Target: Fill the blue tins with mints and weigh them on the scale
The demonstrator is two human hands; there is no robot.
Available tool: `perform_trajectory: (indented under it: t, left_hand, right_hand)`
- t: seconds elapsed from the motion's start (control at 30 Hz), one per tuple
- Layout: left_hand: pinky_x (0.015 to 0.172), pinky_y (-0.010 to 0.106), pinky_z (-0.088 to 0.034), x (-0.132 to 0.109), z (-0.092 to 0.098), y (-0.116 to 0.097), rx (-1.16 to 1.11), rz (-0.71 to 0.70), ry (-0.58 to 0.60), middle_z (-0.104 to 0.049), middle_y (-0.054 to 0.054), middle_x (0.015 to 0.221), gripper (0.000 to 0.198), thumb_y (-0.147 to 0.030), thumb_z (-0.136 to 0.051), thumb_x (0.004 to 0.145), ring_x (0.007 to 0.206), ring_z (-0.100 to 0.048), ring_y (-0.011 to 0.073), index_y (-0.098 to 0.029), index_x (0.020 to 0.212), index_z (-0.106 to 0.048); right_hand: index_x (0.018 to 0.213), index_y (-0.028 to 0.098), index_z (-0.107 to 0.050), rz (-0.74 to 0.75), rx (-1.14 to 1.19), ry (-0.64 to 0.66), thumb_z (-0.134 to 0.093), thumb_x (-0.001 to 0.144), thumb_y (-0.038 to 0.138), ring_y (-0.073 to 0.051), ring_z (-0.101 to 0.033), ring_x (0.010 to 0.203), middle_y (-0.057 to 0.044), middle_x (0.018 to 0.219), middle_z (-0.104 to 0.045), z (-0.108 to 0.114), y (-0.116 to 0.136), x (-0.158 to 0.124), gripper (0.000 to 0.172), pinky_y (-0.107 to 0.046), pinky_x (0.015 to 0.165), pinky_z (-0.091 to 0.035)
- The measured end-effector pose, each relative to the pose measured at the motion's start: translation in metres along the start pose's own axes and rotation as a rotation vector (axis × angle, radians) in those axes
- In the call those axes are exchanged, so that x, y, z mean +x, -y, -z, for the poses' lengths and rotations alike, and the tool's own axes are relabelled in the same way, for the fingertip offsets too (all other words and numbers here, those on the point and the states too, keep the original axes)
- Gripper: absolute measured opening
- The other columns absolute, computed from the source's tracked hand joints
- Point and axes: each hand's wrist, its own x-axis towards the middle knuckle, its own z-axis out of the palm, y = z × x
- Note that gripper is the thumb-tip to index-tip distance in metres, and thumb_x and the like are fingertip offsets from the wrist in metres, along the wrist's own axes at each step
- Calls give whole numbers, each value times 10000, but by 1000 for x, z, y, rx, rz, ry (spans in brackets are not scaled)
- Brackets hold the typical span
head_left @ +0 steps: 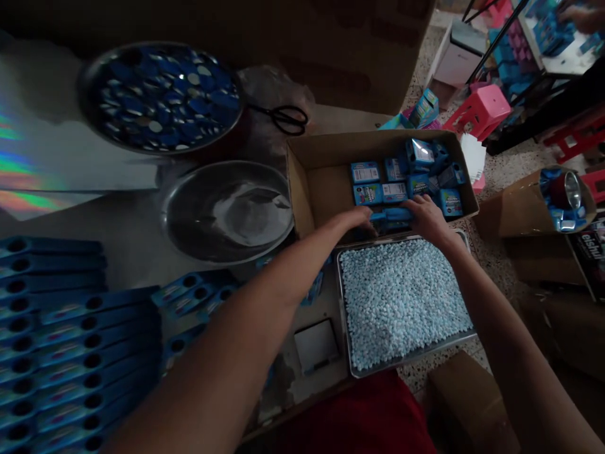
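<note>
Small blue printed boxes [392,215] sit side by side between my two hands, at the near wall of an open cardboard carton [326,189]. My left hand [358,221] grips them from the left, its fingertips partly hidden. From the right, my right hand [426,216] presses on the same boxes with its fingers bent. Farther inside the carton, several more blue boxes [366,194] stand in rows, and others lie jumbled toward the right end. Just below my hands is a metal tray [347,334] filled with small pale blue pellets [406,296].
A bowl of blue and silver discs [165,101] stands at the back left, near black-handled scissors [288,120]. A metal bowl [227,211] adjoins the carton. Stacked blue boxes with round holes [89,340] fill the left. Another person's hand [583,17] shows at upper right, beyond a pink stool [486,107].
</note>
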Motion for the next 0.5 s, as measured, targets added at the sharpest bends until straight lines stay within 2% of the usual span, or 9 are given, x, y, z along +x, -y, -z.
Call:
perform_trajectory:
  t: [0.07,0.13,0.2,0.27,0.37,0.43,0.5]
  left_hand:
    - [919,369,-583,-19,12,0,-20,2,-97,-717,24,910,520,-383,-1039,478,949,-710,285,-201,862,-739]
    - [972,398,-590,-51,31,-6,-86,-31,-280,-723,61,1042,559,-458,-1002,597,1056,-714,296,-194,1020,-748]
    - [989,411,-604,-94,44,-19,-268,-120,-501,-734,75,1121,597,-524,-949,720,1089,-725,280,-204,1174,-729]
    - [962,418,-632,-142,45,-40,-515,-197,-654,-766,57,1094,587,-563,-918,788,1019,-752,258,-230,1231,-724]
    - [1025,476,-644,-202,18,-71,-755,-147,-686,-812,62,1077,503,-559,-907,817,1035,-782,280,-220,1161,-767]
    - [1100,513,-623,-228,-11,-83,-848,-63,-702,-831,72,1121,463,-543,-908,819,1101,-788,301,-210,1119,-794]
    - [1146,524,-601,-244,-42,-86,-912,23,-736,-838,71,1166,456,-527,-914,813,1136,-791,300,-211,1123,-803]
  right_hand:
    - [1285,239,-774,20,102,-145,-668,820,27,-385,-560,1266,-137,1256,-734,15,10,-23,522,-540,1119,-486]
    - [1261,272,-776,30,227,-283,-682,829,55,-376,-571,1252,-110,1247,-748,27,23,-52,492,-559,1135,-479]
    - [1246,301,-766,14,382,-420,-740,819,101,-352,-606,1193,-83,1235,-755,33,37,-85,472,-535,1084,-513]
    - [1205,316,-764,-42,560,-530,-815,803,158,-310,-640,1075,-61,1180,-759,31,50,-118,435,-482,980,-551]
    - [1158,325,-778,-149,855,-579,-919,774,258,-256,-658,953,-27,1083,-760,14,64,-161,414,-429,905,-563]
    - [1211,335,-786,-160,1019,-506,-927,798,321,-251,-683,1021,-28,1156,-766,0,68,-182,437,-418,933,-566]
    - [1285,351,-788,-125,1066,-374,-908,831,353,-246,-691,1060,-35,1213,-763,-14,68,-197,470,-406,936,-565]
